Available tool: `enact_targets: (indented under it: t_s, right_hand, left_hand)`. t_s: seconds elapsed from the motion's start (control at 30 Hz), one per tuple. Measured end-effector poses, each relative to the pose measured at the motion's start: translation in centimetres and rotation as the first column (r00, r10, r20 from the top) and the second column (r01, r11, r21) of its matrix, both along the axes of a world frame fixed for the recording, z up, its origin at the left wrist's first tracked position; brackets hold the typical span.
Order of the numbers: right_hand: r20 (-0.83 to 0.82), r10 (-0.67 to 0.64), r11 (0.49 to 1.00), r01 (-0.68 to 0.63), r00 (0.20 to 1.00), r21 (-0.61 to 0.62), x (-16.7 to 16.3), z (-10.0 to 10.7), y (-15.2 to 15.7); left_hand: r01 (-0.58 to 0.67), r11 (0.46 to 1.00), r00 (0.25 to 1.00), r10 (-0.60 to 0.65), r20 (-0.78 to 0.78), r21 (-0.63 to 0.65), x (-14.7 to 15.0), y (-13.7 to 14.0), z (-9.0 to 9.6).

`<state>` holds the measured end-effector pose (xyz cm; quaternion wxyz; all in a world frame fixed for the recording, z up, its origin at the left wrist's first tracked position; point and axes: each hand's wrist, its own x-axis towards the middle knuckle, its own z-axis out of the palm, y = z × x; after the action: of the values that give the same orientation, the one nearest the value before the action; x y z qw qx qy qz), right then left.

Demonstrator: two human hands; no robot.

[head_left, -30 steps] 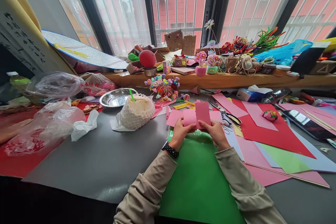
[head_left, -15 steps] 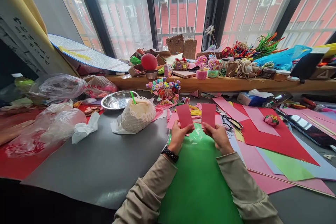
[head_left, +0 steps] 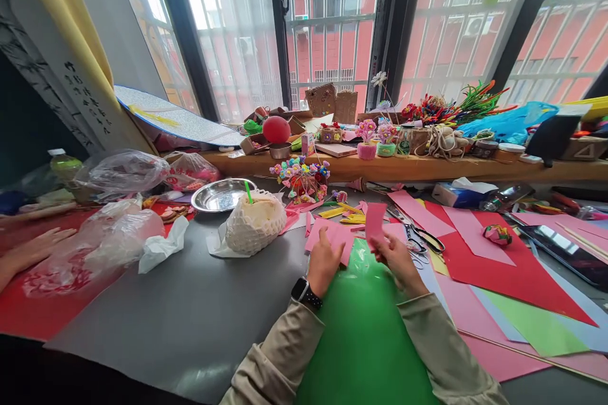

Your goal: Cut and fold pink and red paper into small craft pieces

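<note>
My right hand (head_left: 401, 262) pinches a small pink paper rectangle (head_left: 375, 223) and holds it upright. To its left, my left hand (head_left: 325, 266) has its thumb and index finger apart, beside pink paper pieces (head_left: 327, 234) on the table. A dark watch (head_left: 304, 292) is on my left wrist. Beneath both hands lies a glossy green sheet (head_left: 363, 342). Scissors (head_left: 430, 239) with dark handles rest just right of my right hand. Some yellow strips (head_left: 352, 218) are beyond the hands.
At left are a foam-netted coconut (head_left: 256, 224) with a green straw, a metal bowl (head_left: 216, 196), plastic bags (head_left: 114, 234) and another person's hand (head_left: 45, 245). Coloured sheets (head_left: 503, 259) and a phone (head_left: 565, 247) lie right. Crafts line the wooden sill (head_left: 342, 169).
My left hand has lowered and no longer holds up its pink rectangle. My right hand still holds one, now turned more edge-on. The view has tilted slightly upward.
</note>
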<state>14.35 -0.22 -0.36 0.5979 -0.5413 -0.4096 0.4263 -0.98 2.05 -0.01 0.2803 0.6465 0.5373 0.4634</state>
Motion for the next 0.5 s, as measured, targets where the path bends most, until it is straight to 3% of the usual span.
enact_targets:
  t_s: [0.07, 0.17, 0.27, 0.33, 0.4, 0.5]
  right_hand:
    - [0.241, -0.022, 0.996, 0.043, 0.970, -0.081, 0.1, -0.5, 0.2]
    - [0.517, -0.086, 0.994, 0.109, 0.852, -0.015, 0.2, -1.0, 0.1]
    - [0.647, -0.116, 0.992, 0.113, 0.753, 0.047, 0.3, -1.1, 0.0]
    - [0.693, -0.121, 0.992, 0.101, 0.711, 0.070, 0.3, -0.7, 0.0]
    - [0.716, -0.140, 0.990, 0.095, 0.684, 0.102, 0.1, 0.1, -0.2]
    - [0.723, -0.229, 0.969, 0.081, 0.652, 0.234, -0.3, 2.2, -2.4]
  left_hand:
    - [-0.027, 0.999, 0.977, 0.031, -0.213, 0.022, -0.3, 0.2, 0.0]
    - [-0.059, 0.998, 0.884, 0.063, -0.462, 0.023, -0.7, 0.1, 0.7]
    - [-0.061, 0.998, 0.794, 0.041, -0.607, -0.013, -1.5, -1.1, 2.6]
    - [0.045, 0.991, 0.754, -0.114, -0.646, -0.123, -2.5, -2.7, 4.0]
    - [0.249, 0.948, 0.735, -0.318, -0.599, -0.197, -4.1, -4.9, 5.2]
    - [0.422, 0.876, 0.737, -0.482, -0.474, -0.235, -7.0, -7.1, 6.0]
